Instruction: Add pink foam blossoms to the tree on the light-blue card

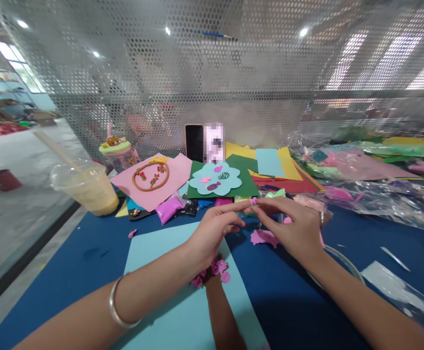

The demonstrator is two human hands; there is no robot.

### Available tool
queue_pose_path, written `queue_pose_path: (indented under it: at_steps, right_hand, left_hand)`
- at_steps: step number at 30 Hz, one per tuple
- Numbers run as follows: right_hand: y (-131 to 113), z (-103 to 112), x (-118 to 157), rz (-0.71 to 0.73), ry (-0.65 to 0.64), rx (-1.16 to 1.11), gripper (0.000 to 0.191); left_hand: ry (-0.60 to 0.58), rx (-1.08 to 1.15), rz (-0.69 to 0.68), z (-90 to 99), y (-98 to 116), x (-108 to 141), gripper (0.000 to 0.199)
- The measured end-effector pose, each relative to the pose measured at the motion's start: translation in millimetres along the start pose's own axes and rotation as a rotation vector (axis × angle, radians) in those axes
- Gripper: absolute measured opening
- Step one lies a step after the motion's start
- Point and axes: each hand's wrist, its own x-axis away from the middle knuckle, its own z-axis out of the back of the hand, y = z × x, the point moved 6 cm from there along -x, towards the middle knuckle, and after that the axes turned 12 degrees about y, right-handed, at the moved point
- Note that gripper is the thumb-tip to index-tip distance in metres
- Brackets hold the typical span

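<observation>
- A person sits at a blue surface (88,272) strewn with craft paper and clay; both bare hands meet just above it, near the middle
- The left hand (212,233) and right hand (292,228) pinch a small pink clay piece (253,201) between their fingertips, each grip closed on it, held in the air
- A flat scrap of pink clay (265,237) lies on the surface just under the right hand; small pink clay flowers (212,272) sit on a light blue sheet (183,291) below the left wrist
- Judging by this, the step in hand is shaping a small clay bit; the next move seems to call for fine, gentle fingertip pressure
- Beyond stand a drink cup (88,187), a pink card with a clay wreath (153,176) and a green card with a blue flower shape (217,179)
</observation>
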Motion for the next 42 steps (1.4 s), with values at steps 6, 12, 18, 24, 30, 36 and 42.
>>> queue_pose_path:
  at_steps: [6, 12, 18, 24, 30, 36, 42]
  right_hand:
    - [-4, 2, 3, 0.154, 0.021, 0.053, 0.01]
    - [-7, 3, 5, 0.234, 0.019, 0.122, 0.012]
    - [-9, 4, 4, 0.233, 0.031, 0.138, 0.01]
    - [-10, 3, 4, 0.201, 0.007, 0.078, 0.011]
    - [-6, 2, 5, 0.151, -0.022, 0.049, 0.011]
    - [3, 3, 3, -0.063, -0.029, -0.007, 0.009]
    - [42, -13, 20, -0.562, -0.124, -0.155, 0.017]
  left_hand:
    - [0.03, -0.036, -0.001, -2.5, 5, 4, 0.041]
    - [0.073, -0.208, -0.118, -1.6, 11, 5, 0.046]
    - [0.114, -0.482, -0.418, -1.6, 27, 6, 0.038]
    - [0.126, -0.61, -0.56, -1.4, 31, 10, 0.038]
    - [0.074, -0.844, -0.738, -2.5, 36, 11, 0.033]
    - [0.051, -1.29, -0.862, -2.7, 36, 6, 0.024]
    - [-0.111, -1.432, -0.733, -21.9, 9, -10, 0.02]
